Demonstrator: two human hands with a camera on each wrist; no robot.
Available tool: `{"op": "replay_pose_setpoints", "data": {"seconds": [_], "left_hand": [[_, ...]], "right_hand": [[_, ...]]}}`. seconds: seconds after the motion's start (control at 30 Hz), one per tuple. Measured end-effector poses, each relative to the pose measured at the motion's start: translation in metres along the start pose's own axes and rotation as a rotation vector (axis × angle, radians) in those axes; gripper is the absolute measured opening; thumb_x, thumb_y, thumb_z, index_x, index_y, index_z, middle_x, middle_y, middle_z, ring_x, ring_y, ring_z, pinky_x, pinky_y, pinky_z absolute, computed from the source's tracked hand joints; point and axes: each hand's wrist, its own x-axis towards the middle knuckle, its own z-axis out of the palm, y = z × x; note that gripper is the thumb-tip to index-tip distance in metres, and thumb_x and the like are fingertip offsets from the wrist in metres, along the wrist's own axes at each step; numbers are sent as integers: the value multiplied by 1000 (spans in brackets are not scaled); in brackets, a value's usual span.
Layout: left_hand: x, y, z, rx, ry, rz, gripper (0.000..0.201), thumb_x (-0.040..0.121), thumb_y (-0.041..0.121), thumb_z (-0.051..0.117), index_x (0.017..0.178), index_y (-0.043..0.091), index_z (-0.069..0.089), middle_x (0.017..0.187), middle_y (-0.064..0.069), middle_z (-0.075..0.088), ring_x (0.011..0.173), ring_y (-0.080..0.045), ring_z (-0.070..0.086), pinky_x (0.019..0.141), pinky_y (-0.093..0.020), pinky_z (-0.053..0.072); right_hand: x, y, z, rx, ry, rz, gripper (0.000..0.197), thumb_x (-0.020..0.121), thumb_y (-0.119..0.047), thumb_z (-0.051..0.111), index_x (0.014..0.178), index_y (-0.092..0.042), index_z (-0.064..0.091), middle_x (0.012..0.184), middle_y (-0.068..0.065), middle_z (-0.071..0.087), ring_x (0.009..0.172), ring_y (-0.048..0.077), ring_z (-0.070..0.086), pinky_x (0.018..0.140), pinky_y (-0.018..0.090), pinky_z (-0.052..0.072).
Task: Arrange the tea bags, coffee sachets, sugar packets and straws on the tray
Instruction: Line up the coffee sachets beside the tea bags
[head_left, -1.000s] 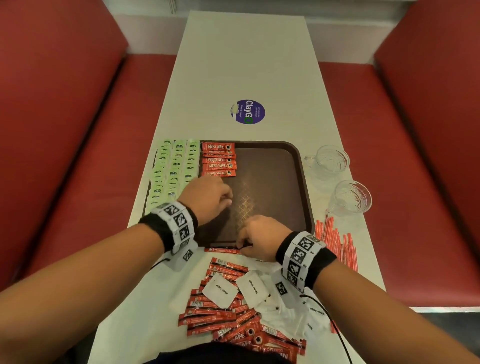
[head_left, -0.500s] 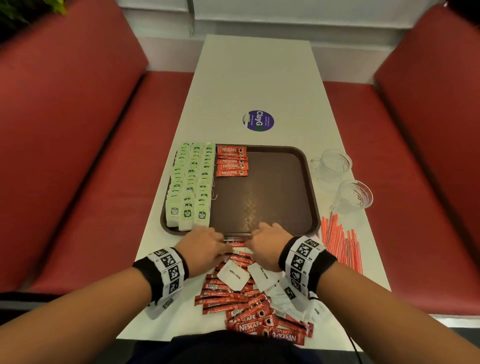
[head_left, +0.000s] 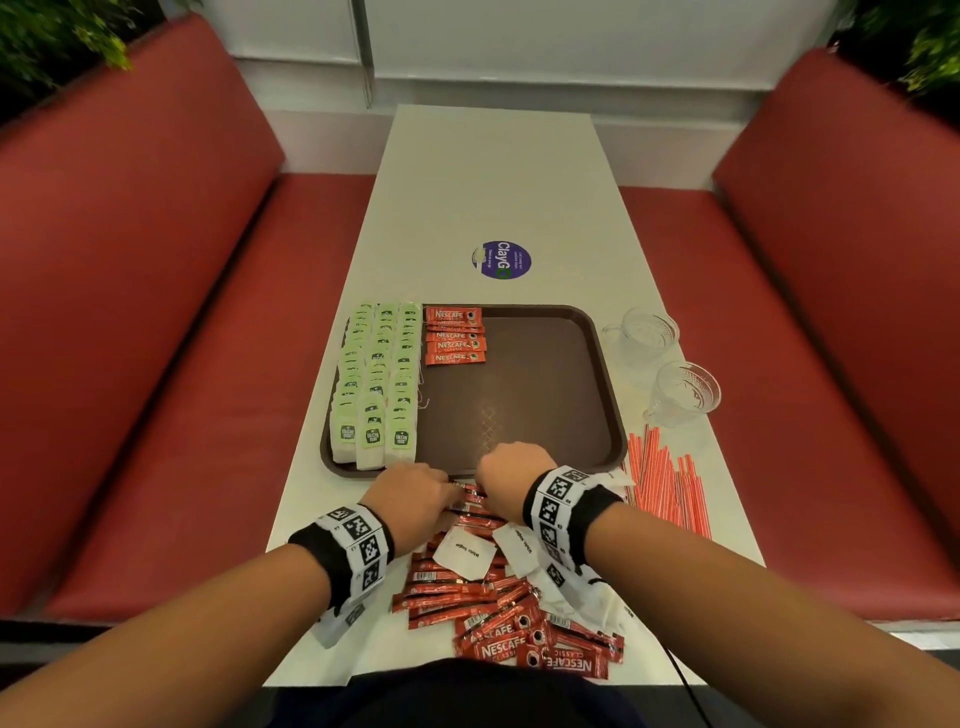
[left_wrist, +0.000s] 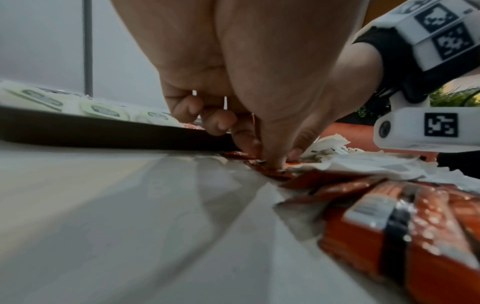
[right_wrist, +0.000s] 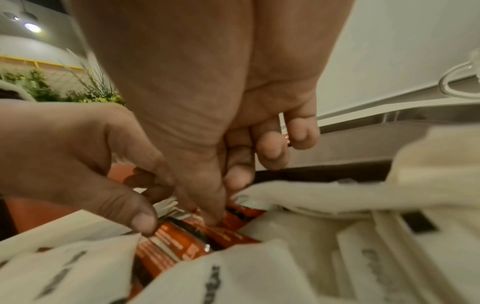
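Note:
A brown tray (head_left: 519, 395) holds three rows of green tea bags (head_left: 376, 384) on its left, with a short stack of red coffee sachets (head_left: 455, 335) beside them at the far end. In front of the tray lies a loose pile of coffee sachets (head_left: 467, 597) with white sugar packets (head_left: 464, 553) on top. Both hands meet at the pile's far end, against the tray's near rim. My left hand (head_left: 441, 496) pinches a coffee sachet (left_wrist: 272, 170) with thumb and fingers. My right hand (head_left: 488, 486) has its thumb and curled fingers on a coffee sachet (right_wrist: 233, 224). Red straws (head_left: 662, 483) lie to the right.
Two glass cups (head_left: 644, 332) (head_left: 685, 392) stand right of the tray, just behind the straws. A purple sticker (head_left: 502, 260) marks the white table beyond the tray. Red benches (head_left: 156, 364) (head_left: 831, 364) flank the narrow table. The tray's middle and right are bare.
My left hand has drawn back from the sachet row on the tray to the pile in front of it, meeting my right hand there. The head view has lifted and pulled back.

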Motion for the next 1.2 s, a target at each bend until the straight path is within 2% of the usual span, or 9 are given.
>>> {"op": "replay_pose_setpoints", "data": {"seconds": [0.2,0.37,0.6,0.73,0.83,0.93,1.03,1.13,1.2], "left_hand": [[-1,-6,-5,-3,-54,5,30,93,48,57,111,26,68,103,1,65,96,-22,60,79,-34,46],[0,-11,-8,-107,-109,-30,24,87,46,66,103,28,65,100,4,65,92,-18,60,78,-32,48],[-5,-26,-18,-154,-151,-20,10,87,33,63,84,27,57,85,10,55,79,-12,51,71,-28,45],[-10,-41,-26,-185,-191,-23,6,84,31,60,81,26,58,83,9,59,76,-12,54,65,-25,43],[-13,-51,-35,-240,-202,-8,7,80,30,59,77,24,56,82,8,57,75,-12,53,68,-28,46],[-15,-58,-42,-320,-178,-36,12,79,28,59,72,21,52,74,6,56,68,-11,49,65,-27,44],[-13,-64,-46,-385,-108,-83,19,81,27,61,69,18,50,61,5,53,57,-8,43,57,-25,38],[-6,-67,-50,-416,-31,-115,21,82,26,64,67,20,51,58,8,53,56,-8,46,53,-19,34],[-1,-68,-53,-426,28,-125,21,81,26,66,66,20,53,62,8,58,60,-7,50,55,-18,35]], "right_hand": [[-2,-5,-6,-30,-18,-14,9,91,-19,64,84,-14,61,79,3,60,72,24,60,65,33,51],[-2,-10,-12,-60,-60,13,26,92,-13,63,70,-13,50,69,2,52,71,24,58,65,34,47],[1,-5,-13,-15,-113,5,15,89,-17,67,79,-13,57,76,3,61,71,23,62,64,33,50],[0,-2,-12,-66,-106,-46,26,86,-25,69,69,-14,53,68,1,58,58,19,56,58,30,49],[-1,0,-10,-74,-100,-66,22,87,-25,63,69,-15,55,68,0,58,57,18,54,55,28,46],[-1,5,-8,-36,-117,-64,16,87,-25,56,78,-15,63,74,1,63,62,19,58,57,28,48],[0,10,-9,71,-114,-30,25,90,-31,49,83,-15,66,78,2,64,70,21,61,65,30,52],[0,20,-13,204,-75,-8,31,95,-32,42,80,-13,61,74,2,59,69,20,59,68,31,51],[1,26,-16,286,-39,-9,25,96,-30,43,86,-13,60,80,3,61,73,20,59,69,31,51]]}}
